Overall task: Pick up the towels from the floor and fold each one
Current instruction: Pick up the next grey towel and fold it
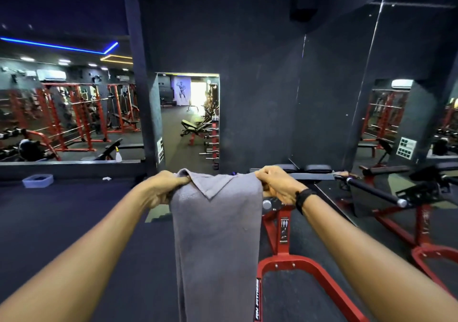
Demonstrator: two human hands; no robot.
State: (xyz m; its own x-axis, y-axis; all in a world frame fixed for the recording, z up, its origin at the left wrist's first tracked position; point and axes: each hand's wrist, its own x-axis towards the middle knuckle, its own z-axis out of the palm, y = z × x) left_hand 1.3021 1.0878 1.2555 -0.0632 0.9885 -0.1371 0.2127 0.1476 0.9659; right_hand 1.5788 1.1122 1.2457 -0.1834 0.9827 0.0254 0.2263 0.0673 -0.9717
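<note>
The grey towel (pixel 218 235) hangs in a long, narrow band in front of the person, its top edge stretched between both hands and its length dropping past the bottom of the view, so it is off the floor (pixel 62 222) at least as far as can be seen. It looks soft, limp and light, already doubled lengthwise, with one loose corner flopped over at the top into a small triangle; cloth like this will sag wherever it is not held, so the two upper corners are the sensible places to grip. The left hand (pixel 164 187) pinches the top left corner with curled fingers, and the right hand (pixel 277 185) bunches the top right corner in its fist, arms outstretched.
</note>
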